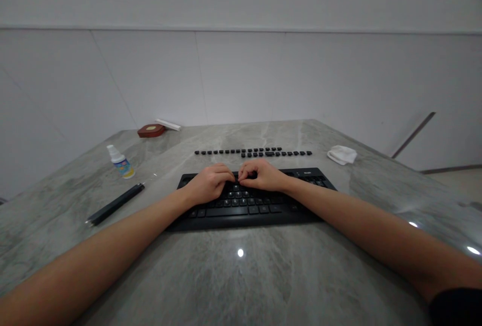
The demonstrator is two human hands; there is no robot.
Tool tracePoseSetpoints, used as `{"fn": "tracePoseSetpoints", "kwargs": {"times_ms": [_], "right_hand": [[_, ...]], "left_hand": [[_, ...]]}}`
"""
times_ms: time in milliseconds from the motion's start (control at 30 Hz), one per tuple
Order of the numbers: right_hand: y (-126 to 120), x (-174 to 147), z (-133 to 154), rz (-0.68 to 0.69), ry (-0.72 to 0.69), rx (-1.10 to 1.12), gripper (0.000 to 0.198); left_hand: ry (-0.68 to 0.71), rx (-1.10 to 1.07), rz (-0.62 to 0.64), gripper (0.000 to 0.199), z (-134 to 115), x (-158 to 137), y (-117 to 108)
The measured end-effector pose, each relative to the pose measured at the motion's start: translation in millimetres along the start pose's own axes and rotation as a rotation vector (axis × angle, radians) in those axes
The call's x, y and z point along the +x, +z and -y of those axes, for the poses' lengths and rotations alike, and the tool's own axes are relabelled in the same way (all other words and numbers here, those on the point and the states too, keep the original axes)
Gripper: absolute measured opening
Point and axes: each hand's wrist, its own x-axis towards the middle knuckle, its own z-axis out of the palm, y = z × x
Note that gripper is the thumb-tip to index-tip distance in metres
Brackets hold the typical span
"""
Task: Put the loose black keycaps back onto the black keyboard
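Observation:
A black keyboard [248, 219] lies on the marbled table, its middle keys showing bare switch spots without keycaps. Over its upper middle, my left hand [211, 183] has its fingers bent together, tips down at the top key rows. Close beside it my right hand [262, 175] is closed in a pinch, thumb against forefinger, at the same spot. Whatever is between the fingertips is too small or hidden to make out. Behind the keyboard, loose black keycaps [248, 150] are lined up in two rows.
Left of the keyboard are a spray bottle [122, 163] and a long black tool or strip [116, 204]. A reddish-brown box [151, 130] and a white bar [168, 124] lie at the back left. Folded white cloth [342, 154] lies at the right. A wall backs the table.

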Motion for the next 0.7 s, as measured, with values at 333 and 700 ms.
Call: {"fn": "tracePoseSetpoints", "kwargs": {"times_ms": [333,700], "right_hand": [[0.7,-0.7,0.6,-0.002,-0.002,-0.093,0.005],[0.8,-0.7,1.2,-0.01,0.023,-0.16,0.007]], "left_hand": [[0.074,-0.017,-0.035,0.038,-2.8,1.3,-3.0],[0.057,-0.021,-0.023,0.038,-1.0,-0.1,-1.5]]}}
